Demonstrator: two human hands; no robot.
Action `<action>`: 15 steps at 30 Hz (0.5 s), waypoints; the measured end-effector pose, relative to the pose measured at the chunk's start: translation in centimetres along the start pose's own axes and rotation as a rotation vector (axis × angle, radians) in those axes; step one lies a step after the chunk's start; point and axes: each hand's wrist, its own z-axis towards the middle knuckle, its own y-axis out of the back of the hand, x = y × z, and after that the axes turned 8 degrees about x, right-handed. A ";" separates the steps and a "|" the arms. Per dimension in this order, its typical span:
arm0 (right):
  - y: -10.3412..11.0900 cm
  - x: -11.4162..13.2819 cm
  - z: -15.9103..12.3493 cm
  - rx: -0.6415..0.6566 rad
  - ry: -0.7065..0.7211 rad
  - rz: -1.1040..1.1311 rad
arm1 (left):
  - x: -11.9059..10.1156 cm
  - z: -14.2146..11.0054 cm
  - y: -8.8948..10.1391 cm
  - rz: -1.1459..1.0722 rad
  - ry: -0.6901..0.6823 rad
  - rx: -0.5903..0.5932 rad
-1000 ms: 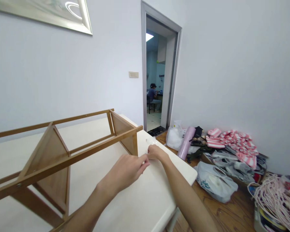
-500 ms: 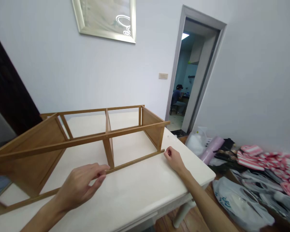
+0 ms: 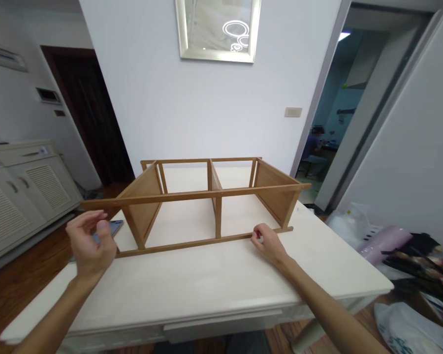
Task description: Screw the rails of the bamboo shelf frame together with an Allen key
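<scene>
A brown wooden shelf frame (image 3: 218, 216) lies on its side on the white table (image 3: 192, 285), with panels at its two ends and one across the middle. My left hand (image 3: 90, 243) is raised beside its left end, fingers bent and thumb apart, with nothing seen in it. Near the front lower rail, my right hand (image 3: 268, 243) is closed with curled fingers. Whatever it may hold is hidden. Partly behind my left hand lies a phone (image 3: 117, 226) on the table.
A white louvred cabinet (image 3: 29, 182) and a dark door (image 3: 92, 113) stand at the left. A framed picture (image 3: 217, 29) hangs ahead. Through the doorway at the right sits a person (image 3: 312, 150). Bags and a purple roll (image 3: 386, 245) lie on the floor at the right.
The view has swung left. My left hand has moved from the front rail near the middle panel to the shelf's left end. My right hand is now further left along the rail.
</scene>
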 end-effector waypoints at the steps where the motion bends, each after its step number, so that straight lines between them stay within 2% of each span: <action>1: -0.8 0.4 0.6 0.004 -0.013 0.015 | 0.4 0.2 -0.1 -0.004 -0.002 -0.019; 5: -3.2 1.3 2.9 -0.052 -0.136 0.035 | 1.5 0.1 -0.2 -0.003 -0.004 -0.021; 8: -4.2 1.5 3.8 -0.063 -0.199 0.014 | 2.0 0.0 0.2 0.001 -0.005 -0.089; 11: -4.8 1.4 4.1 -0.019 -0.210 -0.017 | 2.5 0.6 0.5 -0.014 0.018 -0.142; 15: -4.9 0.9 4.6 0.065 -0.185 -0.064 | 3.5 2.2 0.7 -0.072 0.089 -0.114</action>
